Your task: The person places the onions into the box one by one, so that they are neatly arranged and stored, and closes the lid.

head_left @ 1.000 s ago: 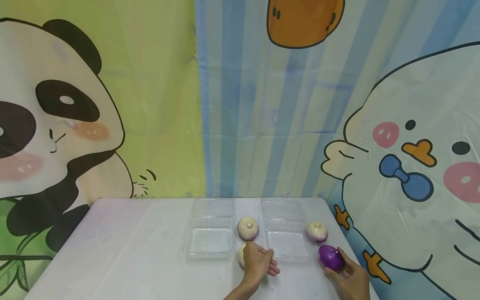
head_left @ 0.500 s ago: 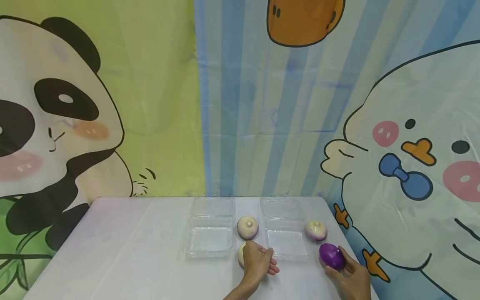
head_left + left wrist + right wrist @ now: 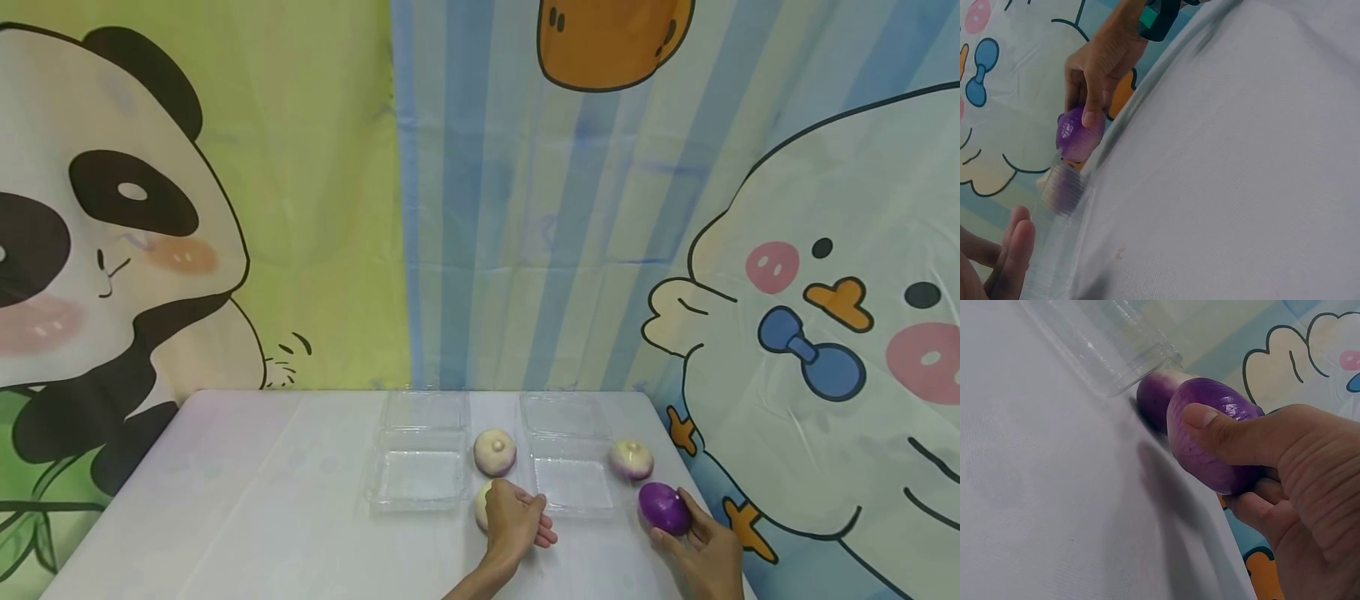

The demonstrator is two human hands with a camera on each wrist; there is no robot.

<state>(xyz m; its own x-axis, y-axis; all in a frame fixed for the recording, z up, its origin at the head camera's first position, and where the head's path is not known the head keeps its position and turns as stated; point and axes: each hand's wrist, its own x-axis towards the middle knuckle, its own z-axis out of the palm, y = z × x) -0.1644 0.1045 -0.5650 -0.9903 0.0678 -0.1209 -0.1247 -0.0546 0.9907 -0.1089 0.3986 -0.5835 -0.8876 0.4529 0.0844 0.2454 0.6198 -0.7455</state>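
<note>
Right hand (image 3: 708, 550): lower right of the head view, gripping a glossy purple, round onion-like bulb (image 3: 663, 508) between thumb and fingers.
Left hand (image 3: 513, 521): lower centre, at a pale cream, round bulb (image 3: 482, 506); thumb hidden, so grasp or mere contact cannot be told.
Clear plastic hinged containers, two (image 3: 420, 479) (image 3: 573, 483): lower centre, lids open.
Step, as judged: handling the purple bulb. Next move calls for a steady grip on smooth skin.

Left container (image 3: 418, 482) and right container (image 3: 573, 486) are lying on the desk (image 3: 255, 508); far bulb (image 3: 495, 452) and near bulb (image 3: 480, 507) are sitting between them; outer bulb (image 3: 631, 460) right of both; held bulb (image 3: 663, 508) nearer.
</note>
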